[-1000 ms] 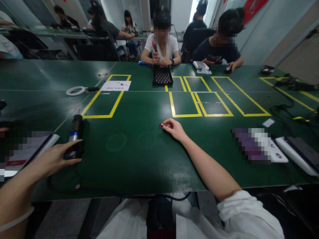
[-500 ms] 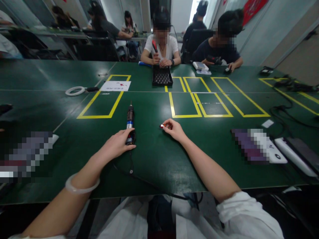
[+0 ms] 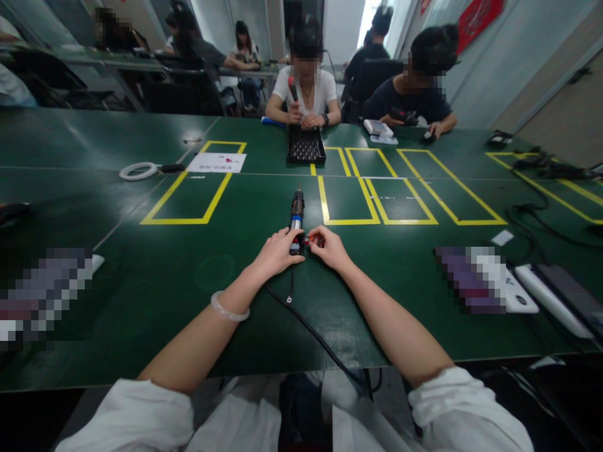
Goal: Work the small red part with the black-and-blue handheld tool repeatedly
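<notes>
My left hand [image 3: 276, 253] grips the near end of a black corded tool with a blue and silver band [image 3: 296, 215], which lies on the green table [image 3: 245, 213] pointing away from me. Its black cable [image 3: 311, 329] trails back over the table's front edge. My right hand [image 3: 330, 246] is closed in a pinch on a small red piece [image 3: 309, 240], held right beside the tool's near end and close to my left fingers. A pale bangle [image 3: 228, 309] circles my left wrist.
Yellow taped rectangles [image 3: 202, 188] mark the table. A black gridded tray [image 3: 306, 149], a white sheet [image 3: 217, 162] and a white ring [image 3: 137, 171] lie farther back. Flat devices [image 3: 551, 295] and cables [image 3: 532, 207] sit at the right. Two people work across the table.
My left hand has slid the corded tool from the far left to the table's middle, up against my right hand. The right hand stayed put with the red piece.
</notes>
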Demonstrator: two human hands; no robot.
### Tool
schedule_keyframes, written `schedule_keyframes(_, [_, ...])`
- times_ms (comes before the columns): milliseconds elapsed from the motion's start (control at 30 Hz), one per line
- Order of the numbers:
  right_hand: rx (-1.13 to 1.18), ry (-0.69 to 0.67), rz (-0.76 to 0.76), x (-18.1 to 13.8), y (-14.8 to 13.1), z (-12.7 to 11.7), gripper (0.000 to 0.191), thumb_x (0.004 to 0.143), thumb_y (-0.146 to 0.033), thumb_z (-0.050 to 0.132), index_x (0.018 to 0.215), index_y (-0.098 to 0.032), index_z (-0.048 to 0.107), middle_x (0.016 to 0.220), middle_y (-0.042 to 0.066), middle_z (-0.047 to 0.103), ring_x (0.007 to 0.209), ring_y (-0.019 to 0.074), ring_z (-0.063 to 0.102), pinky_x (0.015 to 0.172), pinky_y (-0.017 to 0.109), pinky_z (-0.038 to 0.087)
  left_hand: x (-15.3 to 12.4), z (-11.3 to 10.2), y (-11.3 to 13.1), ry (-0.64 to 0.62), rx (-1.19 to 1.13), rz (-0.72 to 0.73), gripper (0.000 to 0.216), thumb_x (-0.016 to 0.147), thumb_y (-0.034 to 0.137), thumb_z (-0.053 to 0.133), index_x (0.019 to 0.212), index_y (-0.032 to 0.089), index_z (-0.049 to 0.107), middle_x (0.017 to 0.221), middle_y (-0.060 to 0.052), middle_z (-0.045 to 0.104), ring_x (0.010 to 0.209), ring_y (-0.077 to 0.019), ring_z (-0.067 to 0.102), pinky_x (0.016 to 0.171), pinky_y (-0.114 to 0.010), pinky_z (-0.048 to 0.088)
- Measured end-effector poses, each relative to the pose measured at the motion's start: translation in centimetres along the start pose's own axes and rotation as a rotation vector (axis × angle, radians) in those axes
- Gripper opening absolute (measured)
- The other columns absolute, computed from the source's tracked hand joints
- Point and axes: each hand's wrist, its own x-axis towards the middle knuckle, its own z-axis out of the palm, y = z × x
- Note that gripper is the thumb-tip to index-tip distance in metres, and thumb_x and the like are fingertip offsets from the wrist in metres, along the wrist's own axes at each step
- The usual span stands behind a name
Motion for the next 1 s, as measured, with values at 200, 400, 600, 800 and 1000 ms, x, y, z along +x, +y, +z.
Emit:
schedule_keyframes(200, [-0.087,-0.018,-0.066,0.0,0.1,0.0,0.014,0.078,-0.024,0.061,0.092,-0.018,0.062,0.082,0.001,0.058,0.069,0.0128,0.053,0.068,0.027,0.044,-0.6,0.4,-0.1,0.007,-0.089,-0.053,0.073,0.072,0.037,0.072,0.139,0.024,0.047,0.145,-0.016,0.04,0.134,-0.0352,0.042,0.111,-0.05,0.034])
schedule_keyframes(400, [-0.122,0.004,-0.111,-0.2,-0.1,-0.2,0.016,0.082,-0.025,0.059,0.091,-0.016,0.069,0.084,0.003,0.061,0.067,0.012,0.055,0.066,0.026,0.045,-1.1,0.2,0.3,0.036,-0.067,-0.069,0.07,0.074,0.04,0.072,0.139,0.028,0.049,0.134,-0.012,0.04,0.127,-0.0305,0.049,0.109,-0.045,0.04])
schedule_keyframes(600, [-0.111,0.038,-0.056,-0.4,-0.5,0.0,0.025,0.079,-0.017,0.051,0.098,-0.017,0.067,0.08,0.001,0.067,0.067,0.0125,0.058,0.065,0.025,0.045,-1.2,0.9,0.5,0.09,0.019,-0.073,0.067,0.078,0.051,0.066,0.14,0.032,0.047,0.125,-0.009,0.041,0.121,-0.0279,0.05,0.102,-0.042,0.045])
schedule_keyframes(800, [-0.044,0.057,-0.04,-0.4,-0.7,-0.2,0.027,0.076,-0.015,0.05,0.099,-0.017,0.063,0.081,0.002,0.07,0.069,0.0128,0.061,0.064,0.024,0.046,-0.7,1.4,1.8,0.156,0.197,-0.16,0.072,0.083,0.061,0.052,0.145,0.028,0.039,0.119,-0.012,0.044,0.111,-0.0296,0.051,0.09,-0.041,0.047])
schedule_keyframes(1000, [-0.022,0.065,-0.047,-0.5,-0.6,-0.2,0.024,0.077,-0.017,0.051,0.098,-0.018,0.062,0.084,0.002,0.071,0.07,0.0135,0.063,0.063,0.024,0.046,-0.1,1.5,2.8,0.203,0.317,-0.199,0.06,0.089,0.061,0.04,0.141,0.033,0.045,0.112,-0.012,0.047,0.099,-0.0284,0.051,0.082,-0.039,0.044])
